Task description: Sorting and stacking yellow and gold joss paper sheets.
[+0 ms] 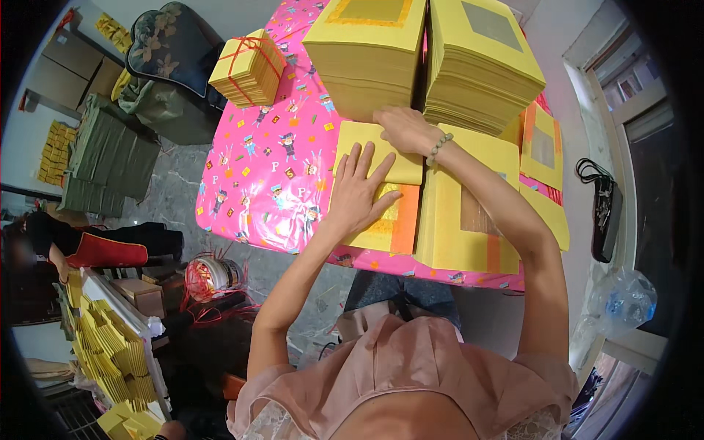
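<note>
My left hand [361, 194] lies flat with its fingers spread on a yellow paper sheet [352, 139], whose upper part is folded over. Below the fold, an orange strip and a shiny yellow panel [378, 220] show. At the sheet's far edge, my right hand [405, 132] is closed, its fingers curled down and their tips hidden. A green bead bracelet [438, 149] circles that wrist. Under my right forearm lies a stack of yellow paper [447, 227] with a window-like panel. Just beyond my hands rise two tall stacks of yellow paper, one left [367, 73] and one right [477, 81].
A pink patterned cloth [257, 191] covers the table. A bundle tied with red string [249, 70] sits at its far left; smaller yellow pieces [541, 147] lie at right. Left on the floor are a string-filled bucket [213, 275] and yellow piles [110, 345] by another person [103, 246].
</note>
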The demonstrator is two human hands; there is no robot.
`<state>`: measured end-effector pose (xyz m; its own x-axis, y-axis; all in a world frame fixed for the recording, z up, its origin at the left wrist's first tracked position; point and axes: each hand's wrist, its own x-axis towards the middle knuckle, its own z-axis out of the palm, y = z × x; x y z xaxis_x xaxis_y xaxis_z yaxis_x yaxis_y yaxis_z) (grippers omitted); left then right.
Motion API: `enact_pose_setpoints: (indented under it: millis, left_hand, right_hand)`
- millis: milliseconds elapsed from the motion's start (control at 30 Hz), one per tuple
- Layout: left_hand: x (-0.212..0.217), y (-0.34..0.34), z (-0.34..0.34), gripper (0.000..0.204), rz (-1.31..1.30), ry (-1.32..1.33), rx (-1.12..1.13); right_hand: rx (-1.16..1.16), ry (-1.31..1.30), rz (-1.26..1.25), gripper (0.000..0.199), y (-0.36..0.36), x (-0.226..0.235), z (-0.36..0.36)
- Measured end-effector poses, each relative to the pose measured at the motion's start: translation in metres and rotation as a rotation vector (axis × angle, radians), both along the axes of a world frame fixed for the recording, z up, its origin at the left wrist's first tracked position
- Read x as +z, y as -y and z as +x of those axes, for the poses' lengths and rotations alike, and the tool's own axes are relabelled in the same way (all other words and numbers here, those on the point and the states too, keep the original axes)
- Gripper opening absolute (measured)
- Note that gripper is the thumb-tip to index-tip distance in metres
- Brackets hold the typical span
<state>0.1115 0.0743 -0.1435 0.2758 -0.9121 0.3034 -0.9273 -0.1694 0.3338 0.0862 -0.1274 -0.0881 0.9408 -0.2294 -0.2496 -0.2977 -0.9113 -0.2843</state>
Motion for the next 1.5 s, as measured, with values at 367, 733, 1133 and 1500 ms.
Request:
enact_pose_setpoints:
  millis: [367, 733, 1133, 1500]
  left_hand:
    - [0.000, -0.001, 0.002, 0.068, 0.068, 0.000, -0.004]
    - [-0.006, 0.000, 0.001, 0.070, 0.058, 0.005, 0.002]
    - [-0.004, -0.006, -0.001, 0.074, 0.090, -0.032, 0.012]
    - [-0.003, -0.006, 0.005, 0.083, 0.098, -0.073, -0.013]
  right_hand:
    - [0.194, -0.352, -0.074, 0.055, -0.042, 0.019, -0.043]
    - [0.117, -0.304, 0.175, 0.051, -0.032, 0.027, -0.051]
    - [0.143, -0.286, 0.140, 0.041, -0.026, 0.013, -0.042]
    - [0.135, -0.274, 0.084, 0.023, -0.029, 0.012, -0.040]
